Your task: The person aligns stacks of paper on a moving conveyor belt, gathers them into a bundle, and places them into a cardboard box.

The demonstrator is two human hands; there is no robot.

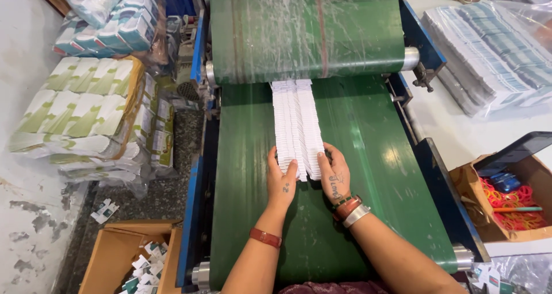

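Head view: we see white flat cartons (296,124) on the green belt (374,156).
Left hand (282,182): fingers spread open, pressing their 7 o'clock edge.
Right hand (334,176): fingers open, pressing at 5 o'clock.

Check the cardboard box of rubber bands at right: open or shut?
Open. The cardboard box has its flaps up, with loose rubber bands visible inside.

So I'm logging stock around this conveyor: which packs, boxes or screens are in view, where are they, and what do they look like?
White flat cartons: overlapping row on the green belt, left hand and right hand on its end.
Wrapped bundles: stacked left, green and white.
Wrapped bundles: right table, blue-grey and white.
Open cardboard box: floor, lower left, small cartons inside.
Open cardboard box: right, coloured rubber bands inside.
No lit screen visible.
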